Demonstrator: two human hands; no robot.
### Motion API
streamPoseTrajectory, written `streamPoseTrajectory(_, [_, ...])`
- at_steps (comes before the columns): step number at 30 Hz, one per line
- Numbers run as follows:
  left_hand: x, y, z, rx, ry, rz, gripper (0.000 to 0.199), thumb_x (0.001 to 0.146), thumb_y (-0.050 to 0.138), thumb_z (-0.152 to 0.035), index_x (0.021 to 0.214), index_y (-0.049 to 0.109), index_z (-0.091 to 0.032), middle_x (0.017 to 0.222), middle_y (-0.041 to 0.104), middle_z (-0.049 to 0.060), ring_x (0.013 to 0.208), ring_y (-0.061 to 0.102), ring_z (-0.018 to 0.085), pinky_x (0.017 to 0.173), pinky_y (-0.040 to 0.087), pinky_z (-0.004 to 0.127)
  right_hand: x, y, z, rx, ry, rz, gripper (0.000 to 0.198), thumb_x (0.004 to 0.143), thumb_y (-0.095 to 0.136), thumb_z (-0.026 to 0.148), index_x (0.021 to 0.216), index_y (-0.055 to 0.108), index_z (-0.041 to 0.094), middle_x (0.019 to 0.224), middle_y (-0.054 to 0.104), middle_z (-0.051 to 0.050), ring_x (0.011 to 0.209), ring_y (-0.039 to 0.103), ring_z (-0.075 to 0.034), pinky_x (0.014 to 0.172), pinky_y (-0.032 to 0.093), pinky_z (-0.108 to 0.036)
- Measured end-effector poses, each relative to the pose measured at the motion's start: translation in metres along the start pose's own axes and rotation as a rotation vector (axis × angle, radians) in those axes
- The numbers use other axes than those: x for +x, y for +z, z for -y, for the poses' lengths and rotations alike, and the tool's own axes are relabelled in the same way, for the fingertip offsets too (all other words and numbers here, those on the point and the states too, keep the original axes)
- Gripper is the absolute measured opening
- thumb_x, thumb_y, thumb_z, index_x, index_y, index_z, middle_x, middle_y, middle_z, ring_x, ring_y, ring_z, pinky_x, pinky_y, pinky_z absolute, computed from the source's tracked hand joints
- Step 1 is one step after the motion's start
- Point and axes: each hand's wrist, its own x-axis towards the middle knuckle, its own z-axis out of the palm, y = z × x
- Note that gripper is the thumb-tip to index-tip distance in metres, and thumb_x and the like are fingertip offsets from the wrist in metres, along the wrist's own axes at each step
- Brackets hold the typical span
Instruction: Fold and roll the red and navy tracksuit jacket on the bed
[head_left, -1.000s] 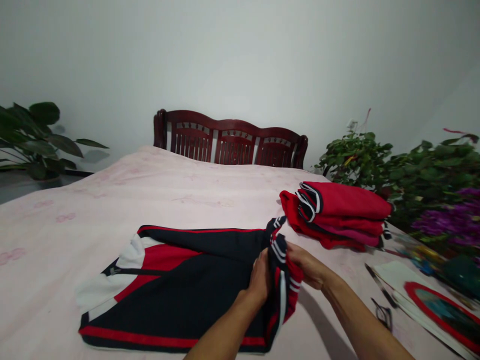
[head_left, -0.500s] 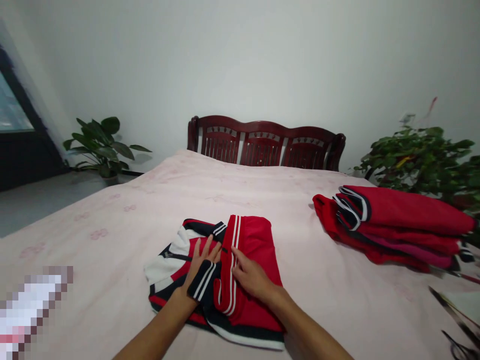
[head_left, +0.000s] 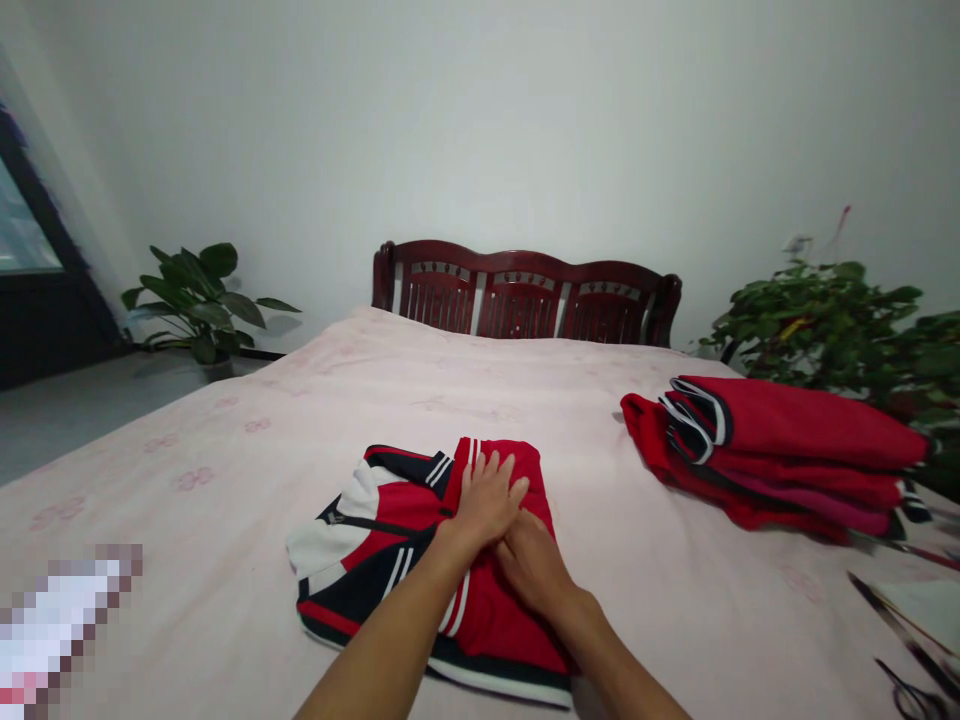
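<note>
A folded track jacket (head_left: 514,630) in red, navy and white lies on the bed in front of me. Its striped cuff and collar part are on the left half, and the red hem band with white stripes is folded over it. My left hand (head_left: 489,502) rests flat on the red folded part, fingers spread. Close against it, my right hand (head_left: 536,568) presses on the same red cloth, its fingers bent and mostly hidden beside and beneath the left hand.
A stack of folded red clothes (head_left: 795,450) lies on the right of the pink bedspread (head_left: 300,450). Scissors (head_left: 907,690) and a long thin dark item (head_left: 892,610) are at the lower right. A blurred-out flat object (head_left: 60,620) sits at the left. Behind are a wooden headboard (head_left: 525,290) and plants (head_left: 199,300).
My left hand has moved right, from the white-striped cuff onto the red folded part. My right hand has shifted slightly right and its pointing finger no longer shows. The view has turned slightly.
</note>
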Motion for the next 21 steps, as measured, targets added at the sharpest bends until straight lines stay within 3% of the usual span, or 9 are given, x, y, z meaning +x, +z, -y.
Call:
streamPoseTrajectory(3, [0.013,0.028,0.018,0.076,-0.059,-0.028,0.061,0.106,0.023,-0.047,0.160,0.032,-0.019,0.163,0.022,0.003,0.153,0.012,0.027,0.124,0.006,0.049,0.005,0.009,-0.023,-0.004,0.157,-0.070,0.041,0.098,0.082,-0.003,0.135,0.064,-0.003,0.133,0.011,-0.006,0.114,-0.009,-0.020,0.103,-0.002,-0.028])
streamPoseTrajectory(7, [0.015,0.045,0.040,0.186,-0.003,-0.103,0.058,0.106,0.029,-0.043,0.159,0.034,-0.019,0.163,0.021,0.000,0.153,0.011,0.026,0.125,0.006,0.045,0.009,0.048,-0.052,0.104,0.129,-0.139,0.051,0.097,0.053,0.015,0.136,0.052,-0.018,0.134,0.004,-0.010,0.116,-0.002,-0.022,0.104,0.001,-0.031])
streamPoseTrajectory(10, [0.011,0.044,0.045,0.178,0.020,-0.089,0.059,0.104,0.034,-0.040,0.159,0.034,-0.019,0.163,0.022,0.003,0.153,0.013,0.027,0.125,0.008,0.045,-0.002,0.070,-0.064,0.054,0.230,-0.134,0.048,0.097,0.035,0.006,0.134,0.050,-0.019,0.133,0.008,-0.012,0.116,0.000,-0.019,0.105,0.006,-0.032])
streamPoseTrajectory(12, [0.005,0.040,0.047,0.168,0.018,-0.063,0.061,0.103,0.037,-0.039,0.160,0.033,-0.018,0.163,0.020,0.007,0.153,0.015,0.026,0.125,0.010,0.042,-0.014,0.071,-0.069,-0.098,0.387,0.049,0.038,0.109,0.042,0.004,0.142,0.051,-0.014,0.133,0.010,-0.011,0.115,-0.003,-0.021,0.106,0.014,-0.036])
streamPoseTrajectory(14, [-0.005,0.035,0.049,0.158,0.017,-0.028,0.062,0.103,0.038,-0.038,0.161,0.030,-0.017,0.163,0.019,0.010,0.153,0.015,0.025,0.125,0.012,0.040,-0.026,0.065,-0.071,-0.239,0.459,0.234,0.033,0.126,0.070,0.004,0.152,0.051,-0.003,0.134,0.010,-0.010,0.114,-0.008,-0.026,0.103,0.023,-0.042])
streamPoseTrajectory(16, [-0.015,0.029,0.052,0.155,0.001,-0.009,0.062,0.103,0.036,-0.038,0.161,0.028,-0.017,0.164,0.017,0.011,0.153,0.013,0.025,0.125,0.011,0.040,-0.035,0.058,-0.071,-0.303,0.383,0.284,0.061,0.122,0.100,0.005,0.157,0.050,0.005,0.135,0.005,-0.009,0.113,-0.011,-0.030,0.101,0.026,-0.047])
streamPoseTrajectory(17, [-0.020,0.027,0.053,0.156,-0.016,-0.006,0.062,0.104,0.036,-0.038,0.161,0.028,-0.017,0.164,0.016,0.010,0.154,0.012,0.025,0.125,0.011,0.040,-0.038,0.056,-0.070,-0.294,0.315,0.254,0.060,0.119,0.098,0.008,0.155,0.050,0.004,0.135,0.003,-0.009,0.113,-0.011,-0.030,0.101,0.024,-0.049])
streamPoseTrajectory(19, [-0.027,0.023,0.053,0.155,-0.050,0.003,0.061,0.104,0.035,-0.038,0.161,0.028,-0.018,0.164,0.015,0.010,0.154,0.011,0.025,0.125,0.011,0.040,-0.041,0.057,-0.064,-0.125,0.168,0.076,0.044,0.111,0.067,0.019,0.145,0.055,-0.006,0.135,0.002,-0.008,0.114,-0.008,-0.030,0.104,0.015,-0.050])
streamPoseTrajectory(21, [-0.030,0.021,0.051,0.126,-0.059,0.019,0.061,0.105,0.033,-0.039,0.162,0.027,-0.017,0.165,0.014,0.009,0.154,0.010,0.024,0.126,0.010,0.040,-0.039,0.061,-0.053,0.347,0.105,-0.193,0.058,0.095,0.041,0.029,0.135,0.056,-0.010,0.133,0.010,-0.009,0.115,0.003,-0.031,0.106,0.005,-0.042])
